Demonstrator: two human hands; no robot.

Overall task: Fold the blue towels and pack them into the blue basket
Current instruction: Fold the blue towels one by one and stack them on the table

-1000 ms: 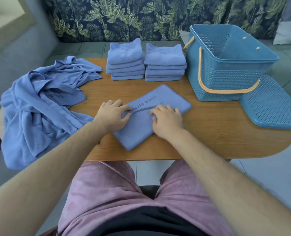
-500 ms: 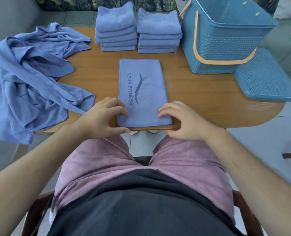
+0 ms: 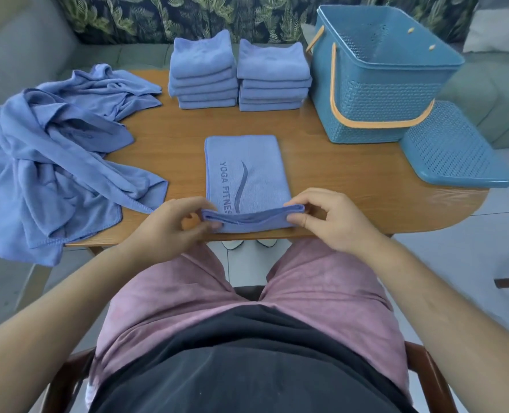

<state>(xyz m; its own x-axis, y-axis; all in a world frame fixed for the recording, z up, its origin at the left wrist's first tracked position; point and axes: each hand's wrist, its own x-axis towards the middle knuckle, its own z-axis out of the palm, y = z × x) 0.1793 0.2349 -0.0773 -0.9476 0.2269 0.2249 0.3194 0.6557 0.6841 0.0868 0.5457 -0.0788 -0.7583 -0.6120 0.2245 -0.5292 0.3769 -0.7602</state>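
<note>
A half-folded blue towel (image 3: 244, 171) printed YOGA FITNESS lies lengthwise on the wooden table (image 3: 351, 186), its near end at the table's front edge. My left hand (image 3: 173, 226) pinches the near left corner and my right hand (image 3: 327, 217) pinches the near right corner; the near edge is lifted a little off the table. Two stacks of folded blue towels (image 3: 202, 71) (image 3: 272, 79) stand side by side at the back. The blue basket (image 3: 375, 93) with an orange handle stands empty at the back right.
A heap of unfolded blue towels (image 3: 53, 156) covers the table's left end and hangs over its edge. The basket's blue lid (image 3: 452, 147) lies at the right end, partly over the edge. A sofa runs behind the table. My lap and a chair are below.
The towel was turned from a slant to lie lengthwise in front of me. My hands slid to its near end and now pinch both corners, raising that edge.
</note>
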